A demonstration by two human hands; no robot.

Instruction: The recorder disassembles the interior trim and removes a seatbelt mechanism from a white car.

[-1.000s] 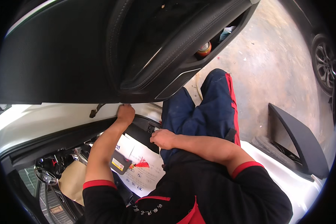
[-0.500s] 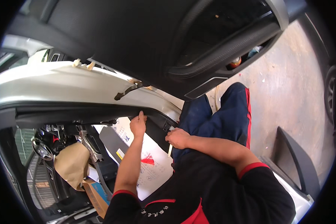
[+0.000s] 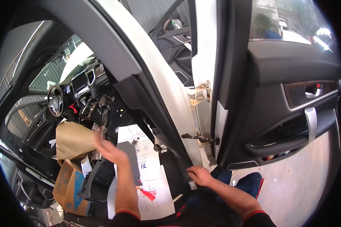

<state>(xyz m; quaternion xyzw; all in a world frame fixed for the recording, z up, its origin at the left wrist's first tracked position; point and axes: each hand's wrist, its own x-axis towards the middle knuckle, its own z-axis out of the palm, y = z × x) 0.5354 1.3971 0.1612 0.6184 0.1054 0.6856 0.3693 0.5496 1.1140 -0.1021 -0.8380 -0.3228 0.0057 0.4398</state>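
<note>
My left hand is raised over the car's interior, slightly blurred, its fingers stretched out and nothing seen in them. It is close to a crumpled brown paper sheet and above a dark grey flat panel. At the lower end of the black door-frame trim, my right hand has its fingers curled over the trim's edge. A small metal bracket sits right below those fingers. White printed paper mats cover the car floor, with a red tassel on them.
An open cardboard box stands beside a black plastic part. A pale thin strip lies near my legs. The open car door takes up the right side, joined by a door check arm. A steering wheel is at far left.
The view has swung up and toward the car's interior. My left hand has left the black trim and moved left over the cabin. My right hand stays at the trim's lower end.
</note>
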